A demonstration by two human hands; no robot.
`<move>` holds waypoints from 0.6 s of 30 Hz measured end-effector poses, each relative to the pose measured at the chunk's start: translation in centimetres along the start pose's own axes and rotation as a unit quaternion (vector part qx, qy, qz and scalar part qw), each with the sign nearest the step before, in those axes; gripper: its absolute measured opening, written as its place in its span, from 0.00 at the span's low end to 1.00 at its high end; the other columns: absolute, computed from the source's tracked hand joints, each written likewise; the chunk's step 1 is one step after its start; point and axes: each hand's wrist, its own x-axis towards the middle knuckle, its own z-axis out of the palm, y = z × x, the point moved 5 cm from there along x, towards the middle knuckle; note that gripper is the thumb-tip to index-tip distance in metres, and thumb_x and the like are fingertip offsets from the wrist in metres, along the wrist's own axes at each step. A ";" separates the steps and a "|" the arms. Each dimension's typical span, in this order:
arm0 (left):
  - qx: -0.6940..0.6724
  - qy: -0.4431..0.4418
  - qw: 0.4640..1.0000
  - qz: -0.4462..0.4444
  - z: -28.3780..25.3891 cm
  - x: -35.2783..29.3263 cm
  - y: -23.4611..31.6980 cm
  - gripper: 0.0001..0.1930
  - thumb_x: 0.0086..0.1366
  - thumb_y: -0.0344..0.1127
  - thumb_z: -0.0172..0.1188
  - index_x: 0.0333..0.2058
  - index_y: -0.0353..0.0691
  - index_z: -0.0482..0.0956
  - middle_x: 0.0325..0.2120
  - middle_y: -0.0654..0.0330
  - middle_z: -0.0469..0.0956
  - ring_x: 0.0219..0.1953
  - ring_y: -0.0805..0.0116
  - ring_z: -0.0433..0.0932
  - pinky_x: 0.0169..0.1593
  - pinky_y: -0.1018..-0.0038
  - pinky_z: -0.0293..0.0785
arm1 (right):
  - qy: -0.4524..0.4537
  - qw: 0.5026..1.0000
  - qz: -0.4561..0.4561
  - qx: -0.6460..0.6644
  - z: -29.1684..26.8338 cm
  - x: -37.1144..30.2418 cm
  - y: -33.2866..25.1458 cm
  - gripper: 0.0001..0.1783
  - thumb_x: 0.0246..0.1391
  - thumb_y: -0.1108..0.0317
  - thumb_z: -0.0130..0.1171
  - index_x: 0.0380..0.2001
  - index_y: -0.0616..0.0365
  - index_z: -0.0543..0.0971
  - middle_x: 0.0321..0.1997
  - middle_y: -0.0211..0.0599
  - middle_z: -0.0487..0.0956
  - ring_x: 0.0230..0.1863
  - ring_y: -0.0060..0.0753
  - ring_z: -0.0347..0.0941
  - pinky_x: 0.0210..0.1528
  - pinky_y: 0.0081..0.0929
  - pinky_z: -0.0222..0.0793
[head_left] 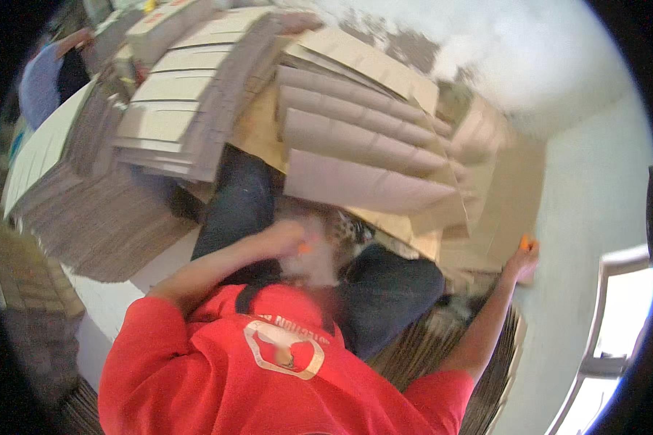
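My left hand (286,239) is over my lap between my knees, with a spot of orange at its fingertips. Its fingers look curled but are smeared by motion, so what they hold, if anything, does not show. Out to the right, my right arm is stretched toward the wall. There my right hand (524,264), also orange at a fingertip, is closed at the lower edge of a brown cardboard sheet (516,192). Several slotted cardboard pieces (363,177) lean in overlapping rows in front of me.
Tall stacks of slotted cardboard (170,101) stand at the left, with another stack (94,210) nearer. A pale wall (580,188) with a window (617,312) bounds the right. More cardboard (442,333) lies beside my right knee. Another person (43,83) is at the far left.
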 end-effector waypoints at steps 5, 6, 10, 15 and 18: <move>0.142 0.311 0.923 0.174 -14.3 -0.1 10.1 0.22 0.53 0.35 0.68 0.48 0.38 0.77 0.38 0.54 0.79 0.38 0.56 0.78 0.39 0.67 0.77 | 0.125 0.964 -0.117 0.203 -9.5 2.4 -8.8 0.21 0.55 0.62 0.62 0.51 0.58 0.78 0.40 0.39 0.83 0.33 0.33 0.77 0.36 0.33 0.71; 0.177 0.341 0.905 0.184 -15.9 0.4 11.3 0.23 0.53 0.35 0.68 0.49 0.37 0.76 0.39 0.54 0.79 0.40 0.56 0.77 0.40 0.66 0.77 | 0.087 0.952 -0.114 0.272 -10.5 2.6 -10.9 0.22 0.55 0.65 0.62 0.53 0.58 0.77 0.40 0.38 0.83 0.32 0.28 0.77 0.34 0.31 0.71; 0.236 0.374 0.886 0.139 -18.7 4.2 11.6 0.23 0.53 0.37 0.67 0.48 0.35 0.76 0.40 0.52 0.79 0.44 0.56 0.76 0.41 0.64 0.76 | -0.089 0.962 -0.143 0.215 -13.1 1.4 -19.7 0.23 0.54 0.72 0.62 0.55 0.54 0.77 0.37 0.38 0.83 0.31 0.19 0.75 0.34 0.23 0.73; 0.186 0.213 0.959 0.014 -16.6 10.1 6.5 0.14 0.54 0.36 0.64 0.39 0.39 0.80 0.32 0.49 0.80 0.36 0.50 0.79 0.36 0.58 0.75 | -0.165 0.919 -0.237 0.270 -11.6 -0.7 -25.6 0.23 0.50 0.72 0.65 0.52 0.52 0.79 0.32 0.34 0.83 0.30 0.18 0.73 0.33 0.21 0.70; 0.159 0.196 0.967 0.020 -16.8 11.5 6.2 0.10 0.54 0.34 0.63 0.36 0.41 0.81 0.26 0.48 0.80 0.31 0.47 0.79 0.34 0.56 0.75 | -0.188 0.909 -0.235 0.288 -9.2 -0.2 -25.7 0.22 0.49 0.73 0.66 0.51 0.53 0.80 0.36 0.38 0.84 0.32 0.20 0.75 0.36 0.23 0.72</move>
